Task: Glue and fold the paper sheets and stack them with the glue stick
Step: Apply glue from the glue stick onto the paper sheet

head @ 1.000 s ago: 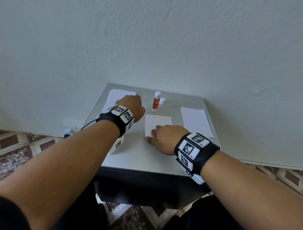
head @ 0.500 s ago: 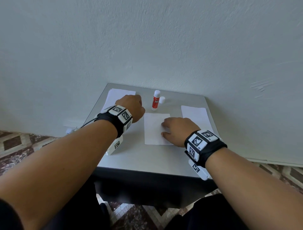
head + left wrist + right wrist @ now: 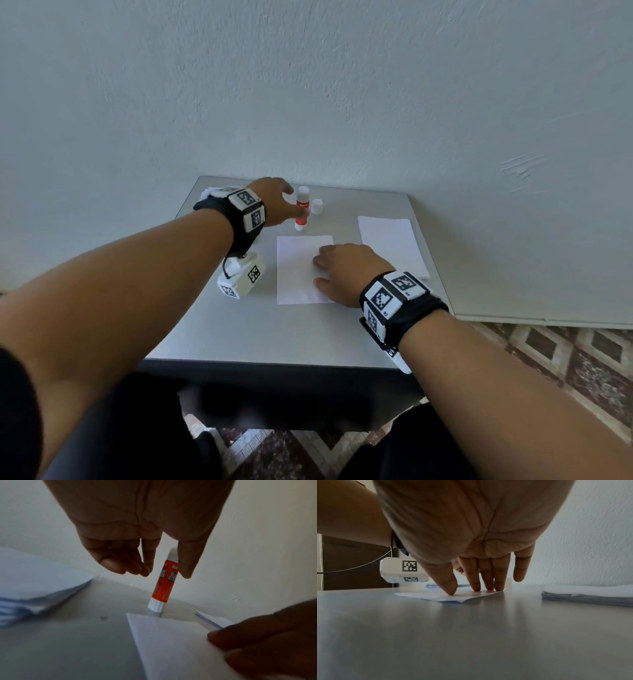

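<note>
A red and white glue stick (image 3: 302, 209) stands upright and uncapped at the back of the grey table (image 3: 274, 335). My left hand (image 3: 291, 205) reaches around it. In the left wrist view the thumb and fingers of the left hand (image 3: 165, 574) flank the glue stick (image 3: 163, 585) without closing on it. A single white sheet (image 3: 294, 270) lies flat mid-table. My right hand (image 3: 317, 270) presses on its right half with straight fingers. The right wrist view shows the right hand's (image 3: 469, 591) fingertips flat on the sheet (image 3: 436, 596).
The glue cap (image 3: 317, 206) stands just right of the stick. One paper stack (image 3: 390, 243) lies at the right edge, another (image 3: 212, 192) at the back left, partly hidden by my left wrist. A wall rises directly behind the table.
My left hand has left its place beside the left stack, moved forward and right to the glue stick, and uncurled. The right hand stays pressed on the sheet.
</note>
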